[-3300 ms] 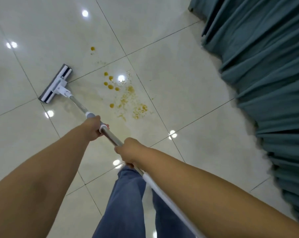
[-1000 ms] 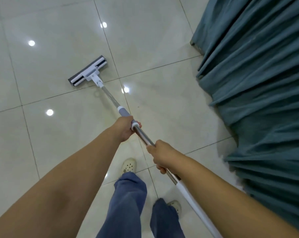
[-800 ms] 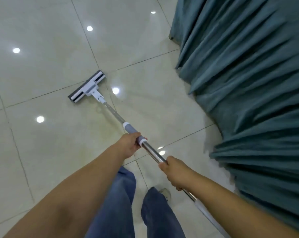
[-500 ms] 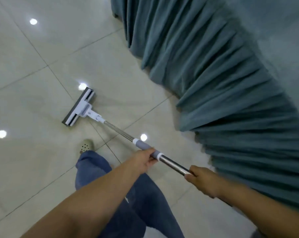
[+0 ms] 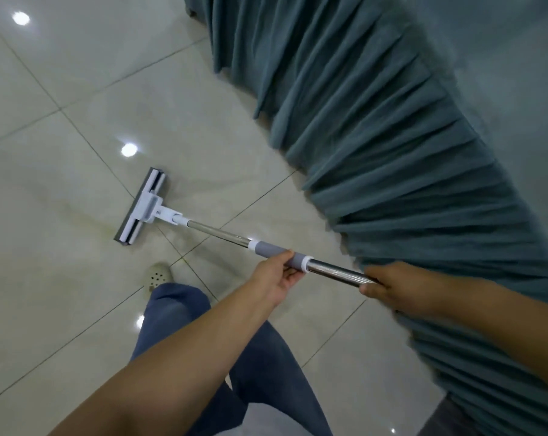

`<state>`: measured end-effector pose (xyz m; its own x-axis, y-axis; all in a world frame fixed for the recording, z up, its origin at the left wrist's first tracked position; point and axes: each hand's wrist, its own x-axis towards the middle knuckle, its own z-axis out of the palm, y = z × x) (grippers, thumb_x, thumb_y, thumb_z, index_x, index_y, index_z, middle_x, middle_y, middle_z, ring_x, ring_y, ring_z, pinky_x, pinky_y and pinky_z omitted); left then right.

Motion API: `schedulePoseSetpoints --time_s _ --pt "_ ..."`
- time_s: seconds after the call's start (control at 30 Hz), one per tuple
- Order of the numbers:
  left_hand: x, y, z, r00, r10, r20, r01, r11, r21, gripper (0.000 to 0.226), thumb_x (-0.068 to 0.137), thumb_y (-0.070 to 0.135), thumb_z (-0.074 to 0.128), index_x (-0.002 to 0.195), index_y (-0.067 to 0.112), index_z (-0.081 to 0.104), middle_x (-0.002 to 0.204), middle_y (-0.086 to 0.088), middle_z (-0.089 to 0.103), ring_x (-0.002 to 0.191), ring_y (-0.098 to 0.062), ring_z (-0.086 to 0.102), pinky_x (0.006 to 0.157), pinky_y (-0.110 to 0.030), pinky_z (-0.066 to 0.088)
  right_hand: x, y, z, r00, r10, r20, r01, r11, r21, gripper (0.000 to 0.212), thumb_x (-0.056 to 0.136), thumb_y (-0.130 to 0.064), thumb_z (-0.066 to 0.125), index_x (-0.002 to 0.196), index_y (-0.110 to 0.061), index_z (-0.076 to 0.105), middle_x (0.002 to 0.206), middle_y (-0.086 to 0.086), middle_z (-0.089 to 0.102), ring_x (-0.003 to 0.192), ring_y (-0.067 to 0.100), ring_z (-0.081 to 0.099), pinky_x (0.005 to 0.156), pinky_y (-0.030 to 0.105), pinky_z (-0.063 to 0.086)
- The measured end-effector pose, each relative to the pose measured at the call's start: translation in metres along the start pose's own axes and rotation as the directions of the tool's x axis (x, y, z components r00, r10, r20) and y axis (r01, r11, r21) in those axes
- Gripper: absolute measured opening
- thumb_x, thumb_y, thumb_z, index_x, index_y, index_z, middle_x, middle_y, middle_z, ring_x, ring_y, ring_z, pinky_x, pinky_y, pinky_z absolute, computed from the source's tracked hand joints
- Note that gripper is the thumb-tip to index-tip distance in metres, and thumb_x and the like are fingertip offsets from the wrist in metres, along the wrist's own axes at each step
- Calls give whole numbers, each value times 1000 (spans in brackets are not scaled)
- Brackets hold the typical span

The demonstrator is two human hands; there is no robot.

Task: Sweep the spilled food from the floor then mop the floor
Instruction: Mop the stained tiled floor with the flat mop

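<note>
Mop head flat on floor, just ahead of shoe; it has swung nearer the person than a second ago. Orange crumbs seen earlier are out of view. Faint yellow smear lies beside the head, so mopping is likely unfinished. Left hand grips grey sleeve; right hand grips steel shaft. Curtain hangs close behind right hand: snag risk.

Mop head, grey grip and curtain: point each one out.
Mop head (image 5: 148, 207): head view, on its white centre bracket.
Grey grip (image 5: 271, 249): head view, on its uncovered end nearer the mop head.
Curtain (image 5: 376, 136): head view, on a middle pleat.
</note>
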<state>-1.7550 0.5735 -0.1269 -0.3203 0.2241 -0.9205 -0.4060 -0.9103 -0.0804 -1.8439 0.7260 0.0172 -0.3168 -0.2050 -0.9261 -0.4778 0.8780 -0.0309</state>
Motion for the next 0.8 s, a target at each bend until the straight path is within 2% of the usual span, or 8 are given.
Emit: schedulePoseSetpoints --time_s 0.1,0.17,0.3,0.4,0.5,0.67,0.8 --pt "-9 47 -22 999 44 -5 -45 997 -68 6 93 4 54 88 1 51 85 -16 59 77 -24 60 84 -39 51 20 -51 -32 999 -42 26 43 998 -40 21 98 -45 41 87 -29 48 79 -3 56 72 16 56 67 32 48" --pt "-13 87 -45 996 89 -24 -91 989 -117 6 93 4 53 90 -1 52 86 -17 59 78 -25 60 84 -40 51 39 -96 -55 996 -83 36 86 991 -105 21 98 -46 40 84 -31 45 76 -5 52 69 15 53 64 32 47" --pt "-27 179 -106 972 210 -105 -230 944 -237 6 95 2 50 93 -3 50 87 -18 58 78 -26 58 93 -42 47 90 -205 -98 983 -176 52 184 952 -243 23 98 -49 35 92 -27 43 78 -4 49 74 21 56 69 41 54" --pt "-37 246 -169 942 289 -170 -329 896 -298 12 95 5 49 88 -4 52 86 -17 59 77 -26 59 95 -42 47 126 -299 -118 964 -253 80 266 916 -301 26 98 -49 35 99 -24 44 87 2 52 75 21 56 63 37 54" --pt "-51 302 -236 907 350 -234 -414 844 -341 14 96 9 49 103 -4 51 90 -17 60 80 -25 61 88 -39 47 150 -394 -126 945 -309 110 328 889 -321 34 99 -44 35 112 -16 48 85 3 48 68 18 50 50 29 45" --pt "-84 362 -326 843 399 -361 -519 778 -352 18 99 9 44 86 -1 51 85 -13 58 75 -20 59 96 -38 46 172 -520 -113 911 -383 151 411 845 -343 37 100 -38 37 119 -9 50 79 2 45 64 17 48 57 31 48" --pt "-98 378 -362 803 402 -439 -569 737 -366 15 99 9 44 106 -4 47 84 -13 56 74 -20 56 92 -39 46 180 -568 -100 906 -391 161 423 840 -340 35 100 -34 38 119 -7 50 78 4 46 61 17 48 54 29 45"
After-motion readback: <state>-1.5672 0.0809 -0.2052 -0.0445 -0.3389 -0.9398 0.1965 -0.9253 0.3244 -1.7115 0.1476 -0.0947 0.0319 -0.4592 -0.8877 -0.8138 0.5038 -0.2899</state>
